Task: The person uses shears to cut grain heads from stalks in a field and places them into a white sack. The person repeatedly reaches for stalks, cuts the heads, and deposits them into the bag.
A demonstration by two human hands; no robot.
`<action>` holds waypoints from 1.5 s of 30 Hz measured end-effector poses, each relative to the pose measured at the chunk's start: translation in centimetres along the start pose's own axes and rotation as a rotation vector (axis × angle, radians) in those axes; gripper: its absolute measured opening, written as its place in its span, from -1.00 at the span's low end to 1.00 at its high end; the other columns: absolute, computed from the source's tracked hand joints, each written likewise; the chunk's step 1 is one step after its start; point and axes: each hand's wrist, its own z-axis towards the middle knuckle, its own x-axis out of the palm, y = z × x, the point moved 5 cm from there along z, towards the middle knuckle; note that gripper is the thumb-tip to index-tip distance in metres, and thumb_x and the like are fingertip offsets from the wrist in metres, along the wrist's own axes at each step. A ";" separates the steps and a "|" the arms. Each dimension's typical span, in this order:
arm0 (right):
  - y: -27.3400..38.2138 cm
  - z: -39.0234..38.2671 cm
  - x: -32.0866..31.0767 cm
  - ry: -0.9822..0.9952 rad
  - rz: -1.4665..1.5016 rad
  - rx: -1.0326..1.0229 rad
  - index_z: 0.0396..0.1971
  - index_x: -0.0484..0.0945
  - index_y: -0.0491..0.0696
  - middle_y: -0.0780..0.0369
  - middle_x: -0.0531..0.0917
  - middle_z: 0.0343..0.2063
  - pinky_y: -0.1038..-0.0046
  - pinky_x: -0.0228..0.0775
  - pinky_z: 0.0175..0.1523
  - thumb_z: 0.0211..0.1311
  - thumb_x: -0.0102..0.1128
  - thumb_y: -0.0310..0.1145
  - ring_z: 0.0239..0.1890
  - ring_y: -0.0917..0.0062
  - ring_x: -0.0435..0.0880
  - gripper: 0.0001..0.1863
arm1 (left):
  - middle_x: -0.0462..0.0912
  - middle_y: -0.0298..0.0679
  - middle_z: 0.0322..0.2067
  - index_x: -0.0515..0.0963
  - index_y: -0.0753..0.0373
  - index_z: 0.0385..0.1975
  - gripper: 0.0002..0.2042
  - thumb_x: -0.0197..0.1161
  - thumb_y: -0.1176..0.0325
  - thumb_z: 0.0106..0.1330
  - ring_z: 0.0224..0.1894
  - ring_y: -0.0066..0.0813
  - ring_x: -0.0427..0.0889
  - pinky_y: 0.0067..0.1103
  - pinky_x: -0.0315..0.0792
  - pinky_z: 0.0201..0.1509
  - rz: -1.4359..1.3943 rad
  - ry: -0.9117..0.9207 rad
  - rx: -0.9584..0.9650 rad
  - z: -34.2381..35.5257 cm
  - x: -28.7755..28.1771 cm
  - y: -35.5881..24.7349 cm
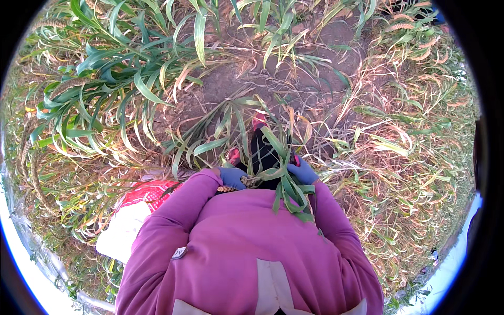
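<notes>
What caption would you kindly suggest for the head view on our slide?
Blue-gloved left hand beside a seed head, blue-gloved right hand at green leaves, brown soil ahead.

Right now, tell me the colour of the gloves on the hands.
Blue; the gloves show best in the head view, below its middle.

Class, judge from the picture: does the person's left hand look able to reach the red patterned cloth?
Probably yes: the red patterned cloth lies close beside the left sleeve, seemingly unobstructed, though the left hand appears to hold a seed head.
</notes>
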 end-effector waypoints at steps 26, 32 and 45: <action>12.7 -9.0 3.3 0.462 -0.210 0.696 -0.26 0.51 -0.06 0.33 0.59 -0.49 0.64 0.35 -0.44 0.20 0.22 -0.06 -0.54 0.69 0.51 -0.65 | 0.61 -0.26 -0.11 0.53 0.32 -0.05 -0.67 0.28 0.35 0.20 -0.04 -0.51 0.54 -0.55 0.35 0.12 -0.908 -0.538 0.317 -5.2 -2.6 0.9; 14.0 -6.9 4.5 0.409 -0.335 0.622 -0.28 0.50 -0.09 0.30 0.56 -0.49 0.57 0.32 -0.37 0.17 0.22 -0.01 -0.49 0.65 0.47 -0.59 | 0.59 -0.15 -0.03 0.49 0.37 0.04 -0.52 0.29 0.17 0.21 0.00 -0.41 0.54 -0.53 0.37 0.13 -0.537 -0.306 0.259 -3.6 -0.2 -1.5; 28.7 -4.1 8.5 0.058 -1.103 -0.378 -0.02 0.41 -0.14 0.15 0.48 -0.46 0.38 0.39 -0.21 0.14 0.20 -0.13 -0.40 0.41 0.53 -0.51 | 0.61 -0.21 -0.15 0.46 0.32 0.02 -0.57 0.29 0.28 0.18 -0.13 -0.47 0.56 -0.51 0.47 -0.08 -0.912 -0.719 0.497 -13.7 2.4 -2.0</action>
